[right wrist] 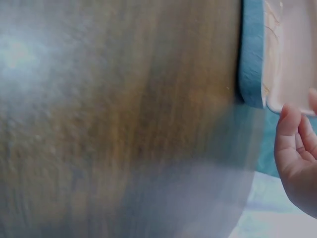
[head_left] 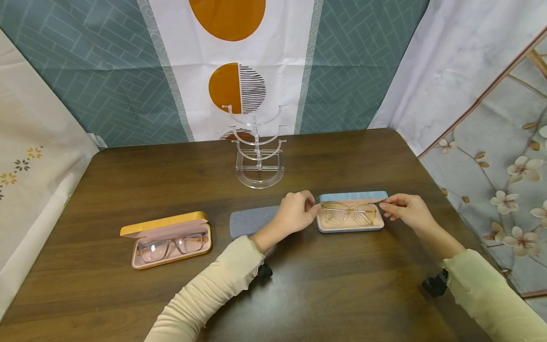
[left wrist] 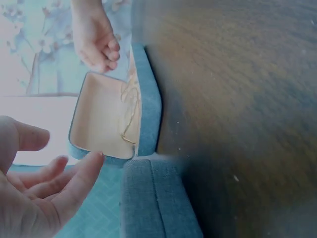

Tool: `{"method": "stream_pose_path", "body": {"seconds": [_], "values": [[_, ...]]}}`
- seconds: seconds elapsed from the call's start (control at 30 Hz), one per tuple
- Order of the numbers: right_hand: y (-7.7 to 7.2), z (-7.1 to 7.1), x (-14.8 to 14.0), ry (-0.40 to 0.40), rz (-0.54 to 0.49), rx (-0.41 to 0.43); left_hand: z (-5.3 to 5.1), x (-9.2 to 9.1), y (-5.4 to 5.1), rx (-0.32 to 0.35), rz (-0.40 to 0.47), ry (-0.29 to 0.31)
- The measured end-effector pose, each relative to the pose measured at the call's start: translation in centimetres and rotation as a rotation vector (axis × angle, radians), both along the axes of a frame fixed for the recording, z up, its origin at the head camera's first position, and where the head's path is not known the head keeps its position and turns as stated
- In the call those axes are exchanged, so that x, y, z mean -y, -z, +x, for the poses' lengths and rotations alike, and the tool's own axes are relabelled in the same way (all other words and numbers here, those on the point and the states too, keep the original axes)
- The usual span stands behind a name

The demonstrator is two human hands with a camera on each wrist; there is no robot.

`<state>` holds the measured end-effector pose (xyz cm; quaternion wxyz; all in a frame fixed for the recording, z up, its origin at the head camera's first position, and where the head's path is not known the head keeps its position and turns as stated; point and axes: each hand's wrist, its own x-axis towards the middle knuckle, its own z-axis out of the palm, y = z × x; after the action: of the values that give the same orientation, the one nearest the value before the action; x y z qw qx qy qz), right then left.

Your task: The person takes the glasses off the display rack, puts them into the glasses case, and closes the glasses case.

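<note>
A blue glasses case [head_left: 350, 231] lies with its lid raised on the right half of the table. Inside its peach lining rest thin gold-framed glasses [head_left: 349, 212], their arms folded. My left hand [head_left: 296, 212] is at the case's left end, thumb and fingers apart with nothing between them, as the left wrist view shows. Beside the other end, my right hand [head_left: 406, 211] has loosely bent fingers close to the lid's corner; whether they touch it I cannot tell. In the right wrist view, the right fingers [right wrist: 289, 131] are near the lid's edge.
Partly behind my left forearm lies a closed grey-blue glasses case [head_left: 252, 221]. An open yellow case [head_left: 171, 262] with clear-framed glasses [head_left: 171, 247] sits at the left. A clear tiered display stand [head_left: 259, 182] stands at the back of the brown table [head_left: 333, 294].
</note>
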<state>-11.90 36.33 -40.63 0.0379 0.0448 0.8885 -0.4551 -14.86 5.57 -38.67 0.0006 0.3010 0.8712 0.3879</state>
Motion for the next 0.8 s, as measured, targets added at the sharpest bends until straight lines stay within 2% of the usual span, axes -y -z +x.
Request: {"method": "stream_pose_path", "body": {"seconds": [0.1, 0.23, 0.37, 0.57, 0.63, 0.8], "values": [[-0.2, -0.2, -0.3, 0.008, 0.000, 0.032, -0.2, 0.0, 0.1, 0.088, 0.023, -0.048], [-0.4, -0.3, -0.3, -0.009, -0.009, 0.076, -0.4, -0.5, 0.4, 0.224, 0.008, -0.089], [-0.7, -0.6, -0.1, -0.038, -0.047, 0.135, -0.8, -1.4, 1.0, 0.290, 0.000, -0.112], [-0.6, -1.3, 0.4, -0.080, -0.081, 0.222, -1.1, -2.6, 1.5, 0.449, 0.084, -0.128], [-0.6, -1.4, 0.6, -0.080, -0.084, 0.240, -1.2, -3.0, 1.7, 0.453, 0.101, -0.126], [-0.6, -1.6, 0.8, -0.082, -0.121, 0.241, -1.3, -3.5, 2.0, 0.359, 0.114, -0.146]]}}
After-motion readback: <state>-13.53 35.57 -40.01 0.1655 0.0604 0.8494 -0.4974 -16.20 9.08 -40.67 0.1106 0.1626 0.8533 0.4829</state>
